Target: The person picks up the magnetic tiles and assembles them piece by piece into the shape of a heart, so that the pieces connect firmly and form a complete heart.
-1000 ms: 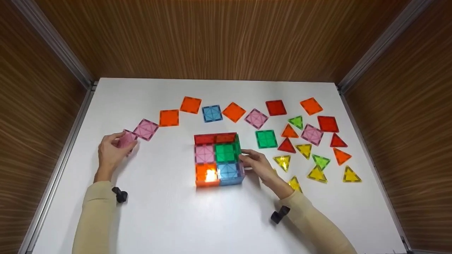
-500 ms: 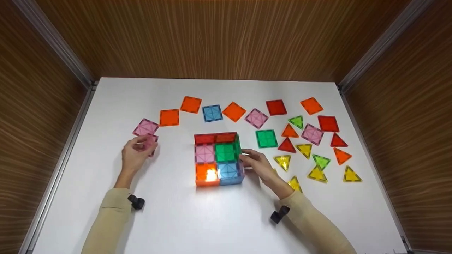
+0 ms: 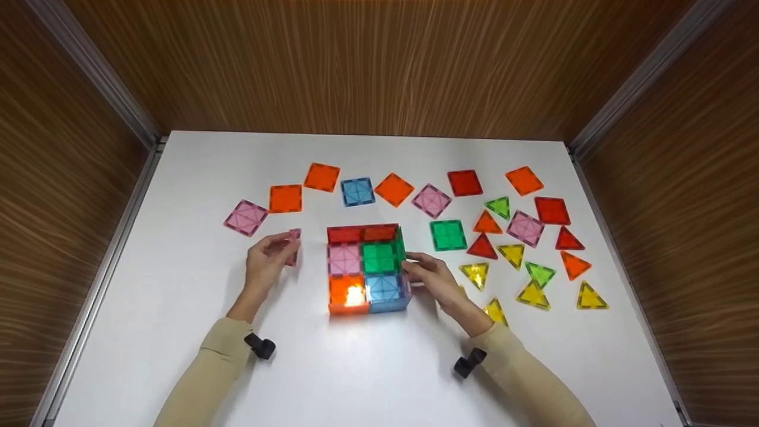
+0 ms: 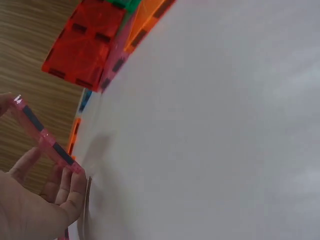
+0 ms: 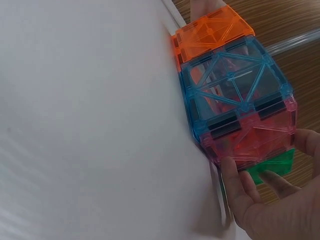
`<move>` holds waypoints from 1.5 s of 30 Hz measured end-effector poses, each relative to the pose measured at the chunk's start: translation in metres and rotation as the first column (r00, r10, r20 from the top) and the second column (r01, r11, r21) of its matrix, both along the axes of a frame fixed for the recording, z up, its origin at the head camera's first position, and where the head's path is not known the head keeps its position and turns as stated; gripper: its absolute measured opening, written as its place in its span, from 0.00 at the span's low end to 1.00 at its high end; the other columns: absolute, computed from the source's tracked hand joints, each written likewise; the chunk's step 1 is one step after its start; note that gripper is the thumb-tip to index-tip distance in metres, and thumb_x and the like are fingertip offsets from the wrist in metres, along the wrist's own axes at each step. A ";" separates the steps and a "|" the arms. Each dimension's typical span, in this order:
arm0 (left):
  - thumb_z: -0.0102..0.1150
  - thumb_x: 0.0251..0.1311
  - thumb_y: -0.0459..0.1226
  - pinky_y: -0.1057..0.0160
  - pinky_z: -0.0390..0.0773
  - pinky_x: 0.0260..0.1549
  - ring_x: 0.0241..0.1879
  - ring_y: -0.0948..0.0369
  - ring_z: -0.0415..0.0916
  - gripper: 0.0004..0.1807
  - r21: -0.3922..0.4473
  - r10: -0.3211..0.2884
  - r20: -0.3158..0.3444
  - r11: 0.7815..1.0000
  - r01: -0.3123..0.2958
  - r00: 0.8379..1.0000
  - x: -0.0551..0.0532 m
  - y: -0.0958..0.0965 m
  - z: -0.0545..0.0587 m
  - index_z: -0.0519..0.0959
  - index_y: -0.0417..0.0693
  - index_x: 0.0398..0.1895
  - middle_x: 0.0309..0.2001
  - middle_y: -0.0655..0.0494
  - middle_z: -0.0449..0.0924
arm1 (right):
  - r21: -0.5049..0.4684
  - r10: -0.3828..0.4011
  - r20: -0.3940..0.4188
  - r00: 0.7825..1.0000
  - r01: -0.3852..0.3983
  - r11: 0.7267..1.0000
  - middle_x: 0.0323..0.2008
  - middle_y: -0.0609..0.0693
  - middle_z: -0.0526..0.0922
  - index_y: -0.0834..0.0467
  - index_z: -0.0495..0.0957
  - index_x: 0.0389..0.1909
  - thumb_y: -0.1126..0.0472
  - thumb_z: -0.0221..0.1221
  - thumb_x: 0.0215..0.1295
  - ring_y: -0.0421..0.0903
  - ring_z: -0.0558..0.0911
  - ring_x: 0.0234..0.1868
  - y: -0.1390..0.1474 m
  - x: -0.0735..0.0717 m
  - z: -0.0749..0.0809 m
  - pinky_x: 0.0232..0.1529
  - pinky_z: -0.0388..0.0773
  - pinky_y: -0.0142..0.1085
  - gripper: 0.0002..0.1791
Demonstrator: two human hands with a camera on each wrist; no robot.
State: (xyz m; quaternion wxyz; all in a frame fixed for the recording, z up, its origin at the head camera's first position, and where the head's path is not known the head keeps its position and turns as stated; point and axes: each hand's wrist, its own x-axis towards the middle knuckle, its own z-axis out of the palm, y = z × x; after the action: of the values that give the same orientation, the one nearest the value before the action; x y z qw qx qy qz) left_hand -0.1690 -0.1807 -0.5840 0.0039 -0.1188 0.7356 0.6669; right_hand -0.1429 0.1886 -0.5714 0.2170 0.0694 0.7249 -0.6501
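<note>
Wood-grain panels (image 3: pixel 367 71) enclose the white table (image 3: pixel 332 373). Left hand (image 3: pixel 265 265) pinches a pink tile (image 3: pixel 291 260); right hand (image 3: pixel 437 279), loosely spread, touches the tile box (image 3: pixel 344 234).

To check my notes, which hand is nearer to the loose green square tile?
Right. In the head view, the right hand is just below this tile; the left hand, beyond the box.

Glare whitens an orange tile (image 3: pixel 343 290); soft shadows cross the table (image 3: pixel 332 373); the wrist views look dimmer.
</note>
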 end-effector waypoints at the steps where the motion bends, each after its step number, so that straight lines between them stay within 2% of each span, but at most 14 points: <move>1: 0.72 0.66 0.42 0.73 0.84 0.37 0.37 0.67 0.81 0.21 0.015 -0.003 0.004 1.000 0.003 1.000 0.001 0.004 0.001 0.84 0.41 0.58 0.42 0.64 0.87 | -0.001 -0.001 0.001 1.000 0.001 1.000 0.58 0.59 0.85 0.57 0.75 0.72 0.48 0.62 0.76 0.44 0.86 0.47 0.000 0.000 0.000 0.50 0.88 0.37 0.29; 6: 0.72 0.66 0.40 0.68 0.85 0.32 0.28 0.66 0.80 0.19 0.095 -0.009 0.025 0.995 0.006 1.000 0.002 0.021 0.003 0.85 0.40 0.56 0.33 0.64 0.87 | 0.006 -0.004 -0.004 1.000 0.004 1.000 0.60 0.60 0.84 0.58 0.74 0.72 0.49 0.61 0.76 0.44 0.87 0.47 0.000 0.001 -0.001 0.51 0.88 0.36 0.29; 11: 0.73 0.65 0.44 0.67 0.86 0.33 0.27 0.66 0.79 0.21 0.160 -0.005 0.150 0.987 -0.019 0.989 0.002 0.034 0.004 0.85 0.41 0.54 0.28 0.61 0.84 | 0.008 -0.004 -0.007 1.000 0.004 1.000 0.59 0.61 0.84 0.59 0.73 0.73 0.48 0.62 0.76 0.43 0.87 0.46 0.001 0.002 -0.002 0.50 0.88 0.37 0.30; 15: 0.73 0.65 0.47 0.68 0.86 0.33 0.27 0.67 0.79 0.21 0.203 -0.007 0.224 0.978 -0.039 0.975 0.003 0.044 0.005 0.85 0.41 0.52 0.28 0.59 0.85 | 0.006 -0.011 0.005 1.000 0.011 1.000 0.58 0.58 0.85 0.58 0.74 0.72 0.48 0.62 0.76 0.44 0.87 0.46 0.000 0.003 -0.003 0.50 0.88 0.38 0.30; 25: 0.69 0.67 0.51 0.66 0.88 0.37 0.33 0.62 0.87 0.25 0.239 -0.078 0.271 0.971 0.012 0.959 0.001 0.057 0.005 0.82 0.40 0.55 0.39 0.51 0.89 | -0.002 -0.003 -0.001 1.000 0.003 1.000 0.60 0.60 0.84 0.57 0.74 0.72 0.47 0.62 0.76 0.45 0.87 0.48 0.002 0.002 -0.003 0.51 0.88 0.38 0.30; 35: 0.65 0.70 0.53 0.61 0.90 0.40 0.35 0.60 0.88 0.25 0.214 -0.126 0.279 0.974 0.066 0.952 -0.001 0.056 0.008 0.84 0.40 0.54 0.42 0.45 0.90 | -0.007 -0.015 -0.011 1.000 0.015 1.000 0.58 0.58 0.84 0.57 0.76 0.71 0.49 0.62 0.76 0.44 0.87 0.47 0.001 0.001 -0.003 0.49 0.88 0.36 0.28; 40: 0.66 0.69 0.55 0.60 0.90 0.41 0.36 0.58 0.89 0.27 0.147 -0.133 0.257 0.984 0.097 0.957 0.000 0.054 0.010 0.86 0.40 0.53 0.41 0.44 0.91 | -0.005 -0.018 -0.015 1.000 0.018 1.000 0.57 0.58 0.85 0.58 0.75 0.71 0.49 0.63 0.75 0.43 0.87 0.46 0.000 0.001 -0.003 0.49 0.88 0.36 0.29; 45: 0.67 0.67 0.58 0.59 0.90 0.41 0.37 0.58 0.89 0.29 0.081 -0.133 0.249 0.990 0.116 0.959 0.001 0.050 0.013 0.86 0.41 0.54 0.40 0.47 0.91 | 0.006 -0.018 -0.018 1.000 0.018 1.000 0.57 0.58 0.85 0.59 0.75 0.71 0.48 0.63 0.75 0.42 0.87 0.45 -0.001 0.001 -0.004 0.50 0.88 0.36 0.30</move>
State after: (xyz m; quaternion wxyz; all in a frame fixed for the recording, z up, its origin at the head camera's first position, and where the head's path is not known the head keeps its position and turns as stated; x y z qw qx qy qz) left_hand -0.1683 -0.1309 -0.5710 0.1439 -0.1562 0.7129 0.6683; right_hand -0.1421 0.1879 -0.5755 0.2044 0.0706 0.7283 -0.6503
